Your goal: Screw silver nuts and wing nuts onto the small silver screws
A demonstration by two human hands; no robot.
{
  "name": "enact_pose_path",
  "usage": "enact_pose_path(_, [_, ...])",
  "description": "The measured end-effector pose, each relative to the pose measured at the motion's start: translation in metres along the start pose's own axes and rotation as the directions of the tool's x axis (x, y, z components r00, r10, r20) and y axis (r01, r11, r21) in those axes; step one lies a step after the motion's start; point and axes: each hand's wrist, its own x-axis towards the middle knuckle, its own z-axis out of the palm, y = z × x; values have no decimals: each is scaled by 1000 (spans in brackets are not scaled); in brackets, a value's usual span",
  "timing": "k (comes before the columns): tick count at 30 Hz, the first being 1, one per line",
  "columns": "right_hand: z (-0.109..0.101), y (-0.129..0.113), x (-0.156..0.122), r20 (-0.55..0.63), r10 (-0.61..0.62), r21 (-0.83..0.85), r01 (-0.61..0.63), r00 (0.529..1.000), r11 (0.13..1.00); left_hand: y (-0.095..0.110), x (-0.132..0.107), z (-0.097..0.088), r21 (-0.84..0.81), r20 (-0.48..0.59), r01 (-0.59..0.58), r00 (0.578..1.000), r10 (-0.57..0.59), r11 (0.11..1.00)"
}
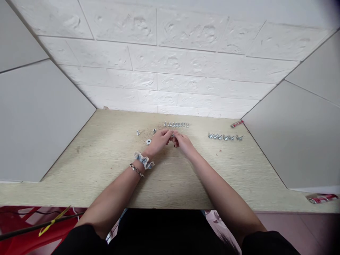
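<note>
My left hand and my right hand meet over the middle of a pale wooden desk. Both pinch a small silver bolt between their fingertips. A scrunchie and a chain bracelet sit on my left wrist. Just behind the hands lies a row of several silver bolts. To the left of my left hand lie a washer and two loose small metal parts.
A second row of several wing nuts lies to the right. A red and white small item rests at the far right corner by the wall. White partition panels close in both sides. Red objects lie below the desk's front edge.
</note>
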Motion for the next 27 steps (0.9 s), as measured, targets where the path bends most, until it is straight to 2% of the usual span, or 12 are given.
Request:
enact_pose_path(5, [2, -2, -1, -9, -45, 10, 45, 999, 999, -3, 1, -1, -23, -54, 24, 998, -25, 999])
enact_pose_path(10, [1, -1, -2, -126, -165, 18, 168, 978, 986, -3, 1, 0, -23, -92, 76, 993, -78, 997])
enact_pose_path(13, [-2, -2, -2, -191, -120, 38, 129, 974, 991, 0, 0, -1, -37, -117, 97, 988, -100, 995])
enact_pose_path(15, [-3, -3, -1, -158, -41, 39, 47, 987, 998, 2, 0, -1, -38, -125, 100, 987, -104, 994])
enact_pose_path(18, [-3, -3, 0, -23, 65, 13, -65, 998, 998, 3, -1, -2, -32, -115, 83, 990, -86, 996])
enact_pose_path(22, [-1, 2, 3, 106, 128, 15, -130, 986, 991, 2, -1, -1, -20, -62, 23, 998, -24, 1000])
enact_pose_path(24, [0, 5, 4, 118, 128, 44, -134, 985, 990, 1, -1, -1, -12, -39, 6, 999, -6, 1000])
enact_pose_path(27, [0, 5, 4, 68, 73, 77, -78, 995, 994, -1, -1, -1, -2, -10, 5, 1000, -5, 1000])
